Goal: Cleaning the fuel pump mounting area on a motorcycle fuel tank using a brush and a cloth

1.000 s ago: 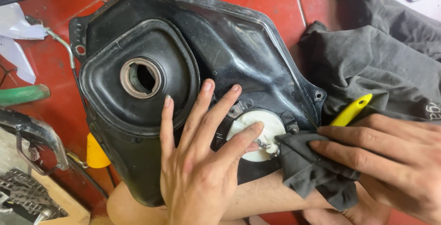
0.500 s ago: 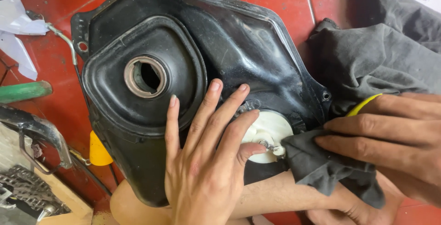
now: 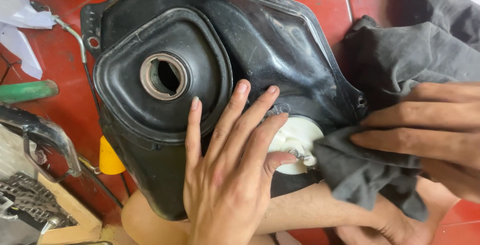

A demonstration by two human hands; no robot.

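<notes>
The left hand (image 3: pixel 227 175) is lying flat and spread on the black tank (image 3: pixel 260 40), grasping nothing, its fingertips reaching toward the upper right and its thumb touching the small metal fitting on the white cap (image 3: pixel 299 137). The cap is sitting in the tank's lower right part, at centre frame, just right of that thumb. The right hand (image 3: pixel 425 130) is coming in from the right edge, fingers lying roughly level and pointing left, pressing a dark rag (image 3: pixel 360 175) against the cap's right side; whether it is pinching the rag or only pushing it, I cannot tell. Both hands are meeting at the cap, the left one nearer. The round filler hole (image 3: pixel 164 76) is lying well apart, to the upper left.
</notes>
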